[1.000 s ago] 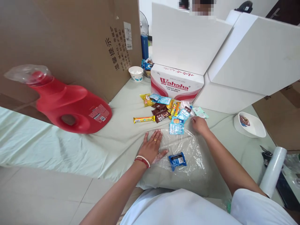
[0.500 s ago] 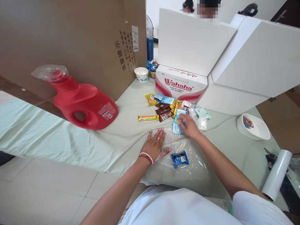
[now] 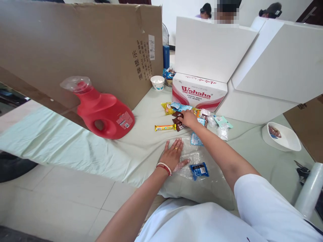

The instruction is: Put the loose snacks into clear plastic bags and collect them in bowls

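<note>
Head view: snack pile [image 3: 179, 125] before Wahaha box [image 3: 199, 91]; left fingers [image 3: 176, 145] spread, right fingers' grip unclear.

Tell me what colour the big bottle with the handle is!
The bottle is red, best seen in the head view.

Makeshift indoor workspace, home or office unclear: cloth-covered table [image 3: 141, 144] under left hand [image 3: 172, 156], tiled floor [image 3: 83, 198] left of it; beyond right hand [image 3: 188, 118], white panels [image 3: 214, 50], people [image 3: 206, 10] behind.
</note>
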`<state>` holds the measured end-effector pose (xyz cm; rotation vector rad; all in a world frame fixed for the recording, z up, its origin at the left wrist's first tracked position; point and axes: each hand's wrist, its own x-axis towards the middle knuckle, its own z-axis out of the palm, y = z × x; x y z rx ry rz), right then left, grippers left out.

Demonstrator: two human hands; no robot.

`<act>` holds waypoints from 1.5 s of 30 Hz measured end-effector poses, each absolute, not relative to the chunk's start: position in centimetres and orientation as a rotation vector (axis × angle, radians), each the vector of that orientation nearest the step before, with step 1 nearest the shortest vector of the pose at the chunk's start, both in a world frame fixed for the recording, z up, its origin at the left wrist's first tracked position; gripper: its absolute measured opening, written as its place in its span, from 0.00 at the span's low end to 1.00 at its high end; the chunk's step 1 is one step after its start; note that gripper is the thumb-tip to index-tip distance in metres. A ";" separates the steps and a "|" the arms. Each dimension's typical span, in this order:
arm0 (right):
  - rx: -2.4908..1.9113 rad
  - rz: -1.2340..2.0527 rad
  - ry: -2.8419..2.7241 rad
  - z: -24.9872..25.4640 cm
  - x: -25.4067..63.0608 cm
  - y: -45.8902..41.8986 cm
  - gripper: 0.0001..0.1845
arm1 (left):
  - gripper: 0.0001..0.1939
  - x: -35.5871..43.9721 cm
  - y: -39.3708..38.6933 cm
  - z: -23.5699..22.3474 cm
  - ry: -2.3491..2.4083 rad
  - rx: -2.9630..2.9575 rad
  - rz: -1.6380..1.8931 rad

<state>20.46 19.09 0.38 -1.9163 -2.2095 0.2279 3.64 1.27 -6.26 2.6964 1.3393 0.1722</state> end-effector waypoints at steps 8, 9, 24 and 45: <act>-1.685 0.205 -2.189 1.3 25.9 15.6 0.21 | 0.48 3.6 1.1 -6.2 1.331 2.682 0.244; -1.591 0.283 -2.213 1.3 26.4 13.3 0.20 | 0.48 3.6 1.1 -6.3 1.323 2.680 0.254; -1.222 0.859 -2.663 0.5 25.3 -12.0 0.19 | 0.39 3.3 0.9 -5.5 1.338 2.677 0.369; -1.389 0.580 -2.292 -2.0 32.4 -11.3 0.29 | 0.60 -1.8 -3.9 -5.7 1.062 2.722 0.061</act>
